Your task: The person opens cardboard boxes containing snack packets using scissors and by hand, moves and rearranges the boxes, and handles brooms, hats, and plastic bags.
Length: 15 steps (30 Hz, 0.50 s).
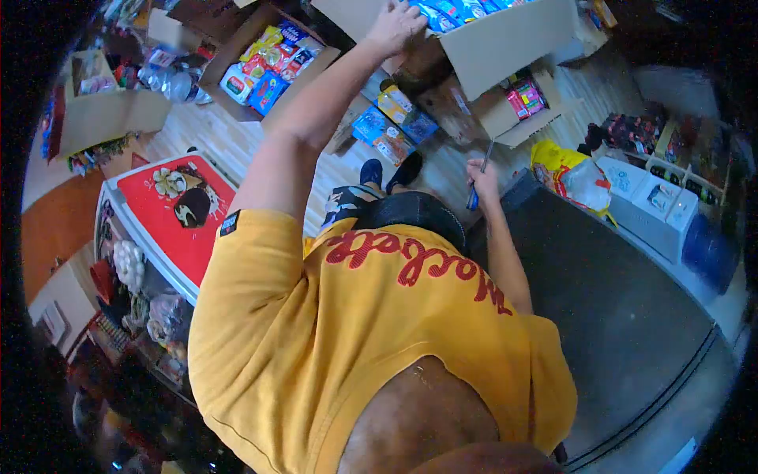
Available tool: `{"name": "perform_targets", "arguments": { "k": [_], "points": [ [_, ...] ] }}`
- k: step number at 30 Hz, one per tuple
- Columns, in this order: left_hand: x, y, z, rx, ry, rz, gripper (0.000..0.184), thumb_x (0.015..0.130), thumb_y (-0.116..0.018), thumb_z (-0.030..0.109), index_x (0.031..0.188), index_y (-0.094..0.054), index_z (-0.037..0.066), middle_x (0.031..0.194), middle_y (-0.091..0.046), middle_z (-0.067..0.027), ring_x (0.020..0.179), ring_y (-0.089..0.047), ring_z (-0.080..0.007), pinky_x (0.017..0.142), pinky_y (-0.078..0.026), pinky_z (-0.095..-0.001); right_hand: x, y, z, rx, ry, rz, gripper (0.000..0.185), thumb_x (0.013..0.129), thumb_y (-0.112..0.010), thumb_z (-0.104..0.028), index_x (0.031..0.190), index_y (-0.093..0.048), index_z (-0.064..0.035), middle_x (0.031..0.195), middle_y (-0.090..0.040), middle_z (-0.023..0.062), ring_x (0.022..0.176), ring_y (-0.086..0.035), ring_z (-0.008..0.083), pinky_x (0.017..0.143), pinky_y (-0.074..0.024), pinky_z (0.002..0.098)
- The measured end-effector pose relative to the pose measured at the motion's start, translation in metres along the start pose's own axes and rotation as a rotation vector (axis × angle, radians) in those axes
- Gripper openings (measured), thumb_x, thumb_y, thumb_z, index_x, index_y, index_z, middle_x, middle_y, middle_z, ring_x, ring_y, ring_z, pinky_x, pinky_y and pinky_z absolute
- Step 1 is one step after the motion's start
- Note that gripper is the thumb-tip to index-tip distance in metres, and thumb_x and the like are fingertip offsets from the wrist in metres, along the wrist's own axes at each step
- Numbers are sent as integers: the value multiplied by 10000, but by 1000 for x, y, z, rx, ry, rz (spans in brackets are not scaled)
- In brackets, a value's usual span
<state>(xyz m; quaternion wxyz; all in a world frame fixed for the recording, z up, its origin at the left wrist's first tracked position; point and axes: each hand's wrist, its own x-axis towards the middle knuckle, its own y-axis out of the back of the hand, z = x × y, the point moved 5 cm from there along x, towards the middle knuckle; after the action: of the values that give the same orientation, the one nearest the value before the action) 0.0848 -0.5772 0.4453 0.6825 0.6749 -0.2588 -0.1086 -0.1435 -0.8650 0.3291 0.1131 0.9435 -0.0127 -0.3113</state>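
My left hand [399,28] reaches forward to the left side of an open cardboard box [512,49], its fingers curled over the edge beside several blue packets [450,13]. My right hand [483,180] is closed around a slim tool with a blue handle [472,197] and a thin metal end that points up and away from me. Its exact kind is unclear. In front of my feet are blue and yellow cartons [382,133]. To the right of them, a smaller open box [517,126] holds pink packets.
Another open box [213,79] with colourful packs stands ahead on the left. A red-topped freezer [162,229] is at my left. On my right is a dark counter [608,316], with a yellow bag [557,162] and a white machine [651,201] beyond it.
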Motion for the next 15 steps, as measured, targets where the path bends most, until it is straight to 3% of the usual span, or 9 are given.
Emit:
{"name": "perform_targets", "arguments": {
  "k": [3,4,7,8,13,15],
  "points": [
    [9,-32,-10,-154,-18,-118,458,718,-593,376,1078,-498,110,1131,-447,-114,1160,-344,-329,921,-273,-581,-11,12,23,26,-9,4,65,808,-563,-71,853,-554,-26,630,-501,5,487,-464,91,457,-407,238],
    [-4,21,9,14,-56,268,309,568,-690,174,845,-574,103,839,-578,-45,853,-560,-192,804,-417,-387,-13,17,26,48,-19,3,83,816,-577,-113,840,-557,-37,603,-481,-4,465,-444,83,442,-399,236],
    [13,-14,3,78,9,175,340,563,-692,216,857,-534,152,900,-527,-14,937,-498,-192,857,-357,-405,-6,41,22,145,-44,71,134,818,-594,-172,812,-553,-45,580,-458,-20,459,-427,72,434,-389,234],
    [15,-17,2,108,-4,120,294,609,-663,207,870,-541,148,913,-539,-16,945,-502,-195,829,-372,-400,1,51,16,112,-24,81,148,821,-593,-189,814,-548,-48,572,-448,-25,456,-419,70,428,-380,233],
    [17,0,6,82,25,139,267,616,-646,196,856,-539,146,893,-535,-31,932,-497,-214,791,-378,-380,65,113,-34,53,74,137,191,839,-570,-244,827,-515,-62,544,-408,-41,439,-383,63,400,-333,232],
    [17,-4,9,91,127,104,221,637,-618,193,834,-531,145,860,-526,-39,912,-500,-223,783,-380,-379,103,140,-39,37,60,139,167,834,-575,-211,819,-493,-67,541,-394,-37,425,-371,68,390,-321,234]
  ]
}}
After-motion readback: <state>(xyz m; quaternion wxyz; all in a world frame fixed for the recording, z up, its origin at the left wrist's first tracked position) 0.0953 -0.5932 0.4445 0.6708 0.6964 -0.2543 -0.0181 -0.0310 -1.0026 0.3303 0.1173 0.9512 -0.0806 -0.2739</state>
